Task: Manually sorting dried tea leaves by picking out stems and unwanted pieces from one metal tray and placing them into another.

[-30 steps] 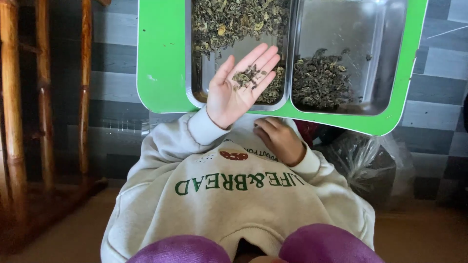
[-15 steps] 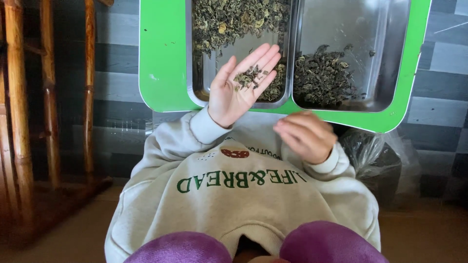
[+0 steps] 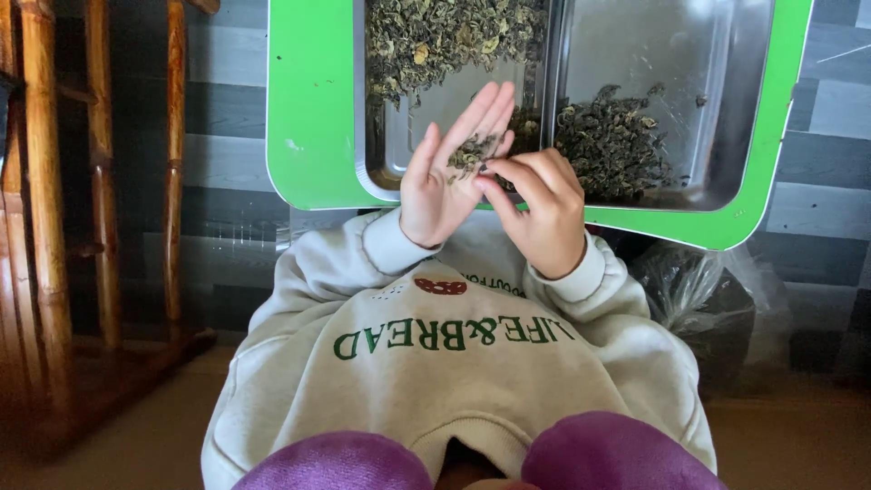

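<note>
The left hand [image 3: 449,172] is held up flat and wide open, palm toward the camera, fingers straight and close together. A small pile of dried leaves [image 3: 472,152] lies on its fingers and upper palm. The hand grips nothing; the leaves only rest on it.

The right hand [image 3: 537,210] sits just to the right of it, with its fingers curled in and the thumb and forefinger brought together at the edge of that small pile, touching the leaves. Whether a leaf is actually pinched between those fingertips cannot be told, since the tips are too small and partly hidden.

Both hands hover over the near edge of a green tray [image 3: 313,118], which holds two metal pans side by side. The left pan [image 3: 388,163] has a heap of mixed dried leaves [image 3: 445,36] at its far end (some pieces are paler and yellowish), with bare metal nearer the hands. The right pan [image 3: 717,109] holds a darker heap of leaves [image 3: 612,145] in its near left part and is mostly bare elsewhere.

The person wears a pale grey sweatshirt [image 3: 435,363] with green lettering, and purple trousers [image 3: 599,454] show at the bottom. A wooden chair frame [image 3: 45,200] stands at the left, and a dark plastic bag [image 3: 699,308] lies on the floor at the right, below the tray.
</note>
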